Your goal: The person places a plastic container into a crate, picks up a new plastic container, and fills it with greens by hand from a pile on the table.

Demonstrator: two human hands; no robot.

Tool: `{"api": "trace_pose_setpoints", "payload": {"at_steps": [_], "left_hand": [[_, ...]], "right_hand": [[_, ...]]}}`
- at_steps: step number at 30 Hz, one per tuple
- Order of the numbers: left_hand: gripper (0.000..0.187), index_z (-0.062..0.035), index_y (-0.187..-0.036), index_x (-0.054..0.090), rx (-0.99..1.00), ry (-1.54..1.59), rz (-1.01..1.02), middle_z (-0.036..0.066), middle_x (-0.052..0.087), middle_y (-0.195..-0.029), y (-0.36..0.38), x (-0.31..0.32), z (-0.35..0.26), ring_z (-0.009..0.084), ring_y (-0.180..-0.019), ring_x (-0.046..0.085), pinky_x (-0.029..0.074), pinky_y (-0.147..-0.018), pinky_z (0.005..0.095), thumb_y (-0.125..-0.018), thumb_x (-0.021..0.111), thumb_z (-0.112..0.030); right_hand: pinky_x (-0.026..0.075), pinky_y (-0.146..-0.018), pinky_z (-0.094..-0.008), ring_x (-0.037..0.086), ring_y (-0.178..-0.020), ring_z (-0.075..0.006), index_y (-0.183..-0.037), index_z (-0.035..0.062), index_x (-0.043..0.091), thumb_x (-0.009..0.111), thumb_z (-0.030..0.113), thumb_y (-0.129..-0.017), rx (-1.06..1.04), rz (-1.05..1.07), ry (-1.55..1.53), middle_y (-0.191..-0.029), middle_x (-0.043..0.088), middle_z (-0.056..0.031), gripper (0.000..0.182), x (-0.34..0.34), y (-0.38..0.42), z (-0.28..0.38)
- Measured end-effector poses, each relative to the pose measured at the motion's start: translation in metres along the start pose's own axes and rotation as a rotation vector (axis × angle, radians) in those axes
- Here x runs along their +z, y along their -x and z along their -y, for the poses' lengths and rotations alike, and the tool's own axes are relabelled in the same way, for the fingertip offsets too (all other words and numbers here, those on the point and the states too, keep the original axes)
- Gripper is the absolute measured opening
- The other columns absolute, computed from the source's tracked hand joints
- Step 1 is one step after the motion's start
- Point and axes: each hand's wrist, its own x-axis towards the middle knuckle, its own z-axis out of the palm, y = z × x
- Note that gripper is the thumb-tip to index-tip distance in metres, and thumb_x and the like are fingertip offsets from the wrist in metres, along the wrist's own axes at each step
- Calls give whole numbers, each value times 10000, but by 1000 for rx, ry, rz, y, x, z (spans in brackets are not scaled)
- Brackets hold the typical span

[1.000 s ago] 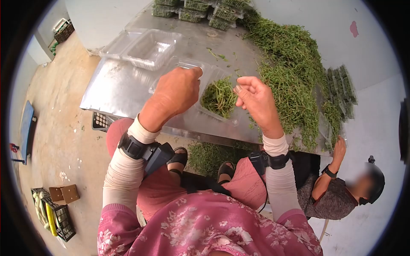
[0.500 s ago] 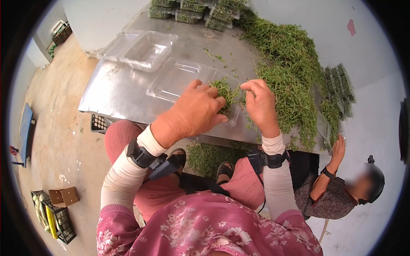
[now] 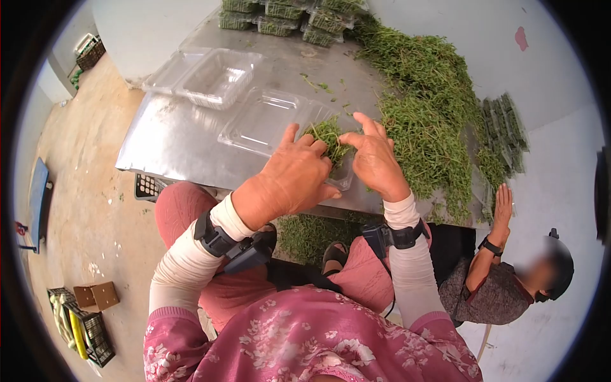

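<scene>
A clear plastic clamshell box point(image 3: 262, 122) lies opened on the metal table, its lid part to the left. In its right part sits a small heap of green leafy stems point(image 3: 328, 135). My left hand point(image 3: 286, 178) rests over the left side of these greens, fingers spread and touching them, thumb held apart. From the right, my right hand point(image 3: 379, 162) reaches to the same greens with its fingers apart; one digit touches their edge. Whether stems lie under my fingertips is partly hidden. A large pile of loose greens point(image 3: 426, 121) covers the table's right side.
Another clear clamshell box point(image 3: 219, 76) stands opened further back on the metal table point(image 3: 153, 137). Filled boxes point(image 3: 277, 25) are stacked at the far edge, and more point(image 3: 506, 130) stand at the right. A co-worker point(image 3: 493, 286) sits at the right, one hand by the table edge.
My right hand has moved left onto the greens, and its fingers have spread from a pinch. My left hand stays over the heap, nearly in place.
</scene>
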Motion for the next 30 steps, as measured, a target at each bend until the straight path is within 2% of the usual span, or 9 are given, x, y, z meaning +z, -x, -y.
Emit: {"api": "trace_pose_setpoints", "payload": {"at_steps": [4, 7, 10, 13, 18, 24, 27, 28, 30], "left_hand": [[425, -32, -925, 705, -6, -11, -14, 110, 610, -968, 3, 1, -1, 303, -1079, 570, 312, -1120, 549, -805, 746, -437], [444, -22, -1000, 682, -13, -13, -32, 113, 608, -995, 5, -6, -3, 306, -1092, 569, 308, -1125, 553, -797, 763, -409], [500, -17, -1093, 655, -16, -31, -57, 121, 606, -1048, 6, -15, -7, 307, -1119, 565, 304, -1129, 554, -792, 774, -397], [548, -17, -1156, 635, -6, -19, -66, 137, 604, -1114, 5, -15, -9, 309, -1172, 552, 299, -1134, 551, -791, 776, -400], [532, -14, -1141, 644, 10, 8, -27, 153, 598, -1178, 3, 0, -7, 315, -1247, 522, 288, -1144, 541, -787, 779, -389], [398, -12, -981, 664, 43, -29, -12, 129, 599, -1062, 1, 6, -7, 300, -1153, 556, 301, -1133, 528, -766, 788, -323], [346, -24, -917, 663, 67, -52, -56, 110, 593, -979, 2, 10, -7, 288, -1090, 568, 313, -1121, 528, -755, 791, -302], [332, -27, -902, 664, 64, -57, -51, 108, 593, -968, 2, 10, -7, 286, -1084, 570, 316, -1117, 528, -755, 790, -296], [304, -32, -871, 666, 59, -66, -41, 103, 594, -947, 1, 9, -9, 282, -1071, 572, 323, -1111, 529, -755, 789, -285]], "right_hand": [[354, -1084, -513, 436, -1340, -388, -1090, 81, 725, 495, -81, -793, 7, -61, -103, -1449, 472, -183, 409, 0, 0, -2], [441, -1023, -400, 570, -1213, -352, -1036, 53, 730, 480, -89, -809, -66, -243, -226, -1339, 570, -187, 365, -1, -7, -16], [499, -954, -360, 640, -1067, -371, -1001, 24, 720, 522, -70, -816, 5, -360, -283, -1167, 644, -214, 286, -13, -9, -25], [521, -902, -363, 670, -1005, -336, -994, 6, 711, 524, -44, -852, 54, -427, -288, -1086, 674, -196, 239, -22, -9, -46], [518, -695, -316, 658, -727, -140, -1023, 0, 712, 629, 89, -891, 300, -336, -239, -820, 714, -90, 179, -34, -4, -79], [516, -659, -352, 665, -670, -213, -874, 11, 720, 706, 205, -854, 374, -105, -128, -744, 700, -131, 196, -20, -11, -105], [541, -698, -426, 687, -701, -355, -760, -4, 697, 712, 189, -828, 392, -54, -83, -711, 674, -211, 205, -12, -17, -96], [544, -737, -463, 682, -763, -411, -787, 0, 708, 738, 223, -811, 435, -62, -102, -770, 686, -233, 226, -6, -18, -98], [546, -759, -470, 683, -795, -426, -803, 6, 716, 726, 194, -802, 482, -29, -59, -805, 691, -242, 189, -2, -22, -95]]}}
